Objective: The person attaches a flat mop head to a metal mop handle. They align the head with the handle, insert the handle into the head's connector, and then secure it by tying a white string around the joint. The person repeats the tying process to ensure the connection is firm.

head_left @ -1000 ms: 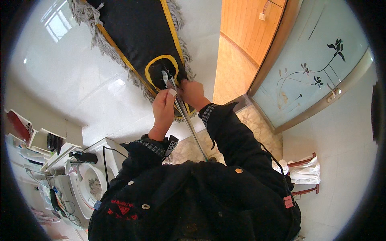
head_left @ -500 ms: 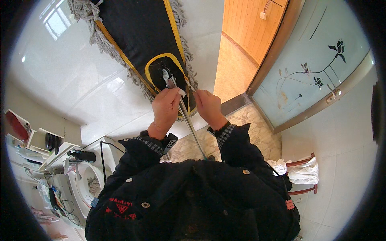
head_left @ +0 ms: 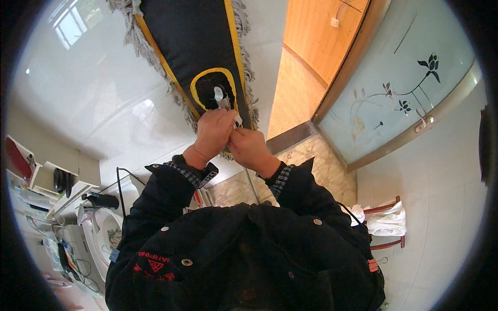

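Note:
A flat mop head (head_left: 189, 44) with black backing, yellow edging and grey fringe leans against the white tiles ahead of me. Its metal handle joint (head_left: 220, 97) sits by a yellow-edged oval opening. My left hand (head_left: 215, 128) is closed around the top of the metal mop handle (head_left: 252, 187), just below that joint. Pressed against it, my right hand (head_left: 251, 147) has its fingers pinched together; what they hold is hidden. A small white piece (head_left: 238, 119) shows between the two hands.
At the left are a washbasin (head_left: 104, 238), a black bottle (head_left: 100, 200) and a wall shelf (head_left: 65, 181). A frosted glass door (head_left: 394, 88) stands at the right, beside a doorway with a dark sill (head_left: 293, 137). White cloths (head_left: 388, 220) hang on a wooden rack.
My right hand has moved left and down to meet my left hand. The pale thin strand it was pulling out is no longer visible. The view has shifted slightly.

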{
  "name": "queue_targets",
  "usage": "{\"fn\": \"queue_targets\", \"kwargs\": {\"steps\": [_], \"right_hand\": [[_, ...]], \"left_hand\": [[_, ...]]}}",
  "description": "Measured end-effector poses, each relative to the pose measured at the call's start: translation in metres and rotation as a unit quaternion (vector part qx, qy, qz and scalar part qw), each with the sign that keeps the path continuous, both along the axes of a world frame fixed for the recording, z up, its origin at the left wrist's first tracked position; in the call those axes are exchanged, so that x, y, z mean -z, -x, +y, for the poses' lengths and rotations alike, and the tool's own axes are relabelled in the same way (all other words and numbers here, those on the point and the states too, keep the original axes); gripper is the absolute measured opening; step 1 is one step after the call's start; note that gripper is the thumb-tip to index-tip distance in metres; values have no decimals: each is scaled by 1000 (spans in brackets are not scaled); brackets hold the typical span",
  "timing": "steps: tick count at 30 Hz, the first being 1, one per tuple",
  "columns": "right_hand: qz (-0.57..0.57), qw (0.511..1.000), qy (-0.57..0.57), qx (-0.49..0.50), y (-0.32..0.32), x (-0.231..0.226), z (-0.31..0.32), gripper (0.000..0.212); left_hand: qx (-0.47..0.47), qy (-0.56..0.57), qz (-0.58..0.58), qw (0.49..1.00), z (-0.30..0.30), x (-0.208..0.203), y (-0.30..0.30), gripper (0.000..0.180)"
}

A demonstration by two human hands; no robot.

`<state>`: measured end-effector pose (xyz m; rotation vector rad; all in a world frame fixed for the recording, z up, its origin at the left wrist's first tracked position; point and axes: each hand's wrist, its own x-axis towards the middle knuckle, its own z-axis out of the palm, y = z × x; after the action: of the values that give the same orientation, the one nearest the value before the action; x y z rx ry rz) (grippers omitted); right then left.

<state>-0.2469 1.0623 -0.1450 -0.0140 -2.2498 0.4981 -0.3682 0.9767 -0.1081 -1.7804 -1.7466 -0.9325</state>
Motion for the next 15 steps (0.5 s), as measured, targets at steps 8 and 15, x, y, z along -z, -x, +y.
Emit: {"fn": "queue_targets", "kwargs": {"steps": [8, 15], "right_hand": [[-27, 999, -40, 14, -11, -22, 4, 11], [-7, 999, 6, 43, -17, -31, -4, 13]], "left_hand": [[45, 87, -12, 995, -8, -5, 10, 49], [37, 29, -63, 997, -1, 9, 18, 38]]}}
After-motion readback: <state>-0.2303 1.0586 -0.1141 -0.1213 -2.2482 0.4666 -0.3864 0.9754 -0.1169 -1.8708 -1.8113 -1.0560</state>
